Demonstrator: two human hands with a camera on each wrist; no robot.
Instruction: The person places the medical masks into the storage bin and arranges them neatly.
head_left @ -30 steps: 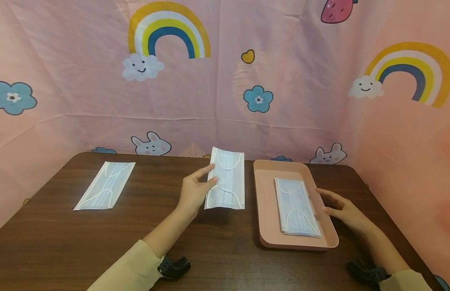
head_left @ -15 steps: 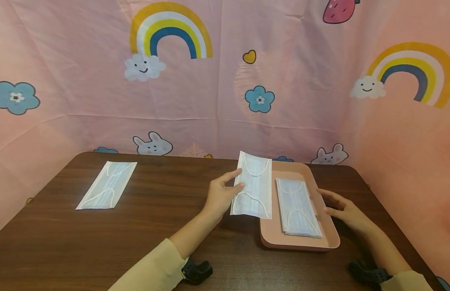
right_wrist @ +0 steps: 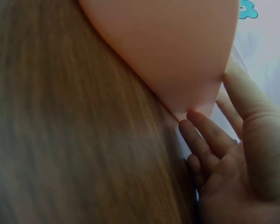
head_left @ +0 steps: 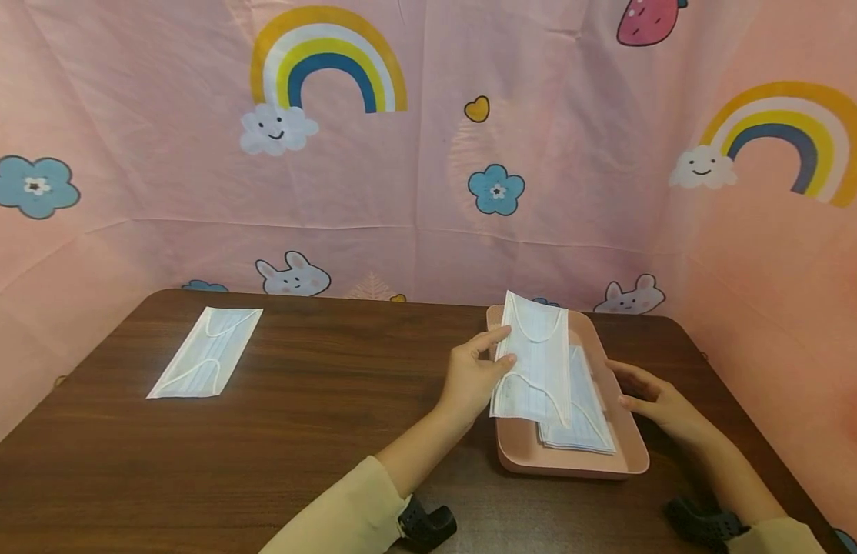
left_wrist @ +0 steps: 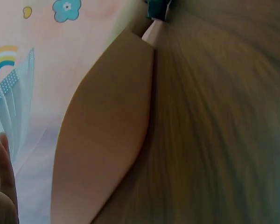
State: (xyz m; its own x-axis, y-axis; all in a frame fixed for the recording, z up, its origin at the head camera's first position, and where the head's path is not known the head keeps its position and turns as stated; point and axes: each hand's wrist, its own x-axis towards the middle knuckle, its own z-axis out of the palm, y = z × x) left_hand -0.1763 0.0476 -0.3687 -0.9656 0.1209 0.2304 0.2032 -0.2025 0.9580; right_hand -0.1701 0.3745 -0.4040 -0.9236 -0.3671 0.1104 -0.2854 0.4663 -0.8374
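Between thumb and fingers, my left hand (head_left: pixel 473 377) pinches the left edge of a pleated face mask (head_left: pixel 535 362) with white ear loops. That mask hangs over the pink tray (head_left: pixel 625 458) and overlaps a small stack of masks (head_left: pixel 586 435) lying inside it. In the left wrist view the held mask (left_wrist: pixel 14 100) shows at the left edge, beside the fingers. My right hand (head_left: pixel 667 404) rests against the tray's right side. The right wrist view has its fairly straight fingers touching the tray's outer wall (right_wrist: pixel 177 46), the thumb at the rim.
Another single mask (head_left: pixel 207 352) lies flat on the left of the brown wooden table (head_left: pixel 297 431). A pink printed cloth (head_left: pixel 359 177) hangs behind the table and along its sides.
My left hand has carried the mask rightward, from beside the tray to over it and partly across the stack. My right hand has stayed at the tray's side.
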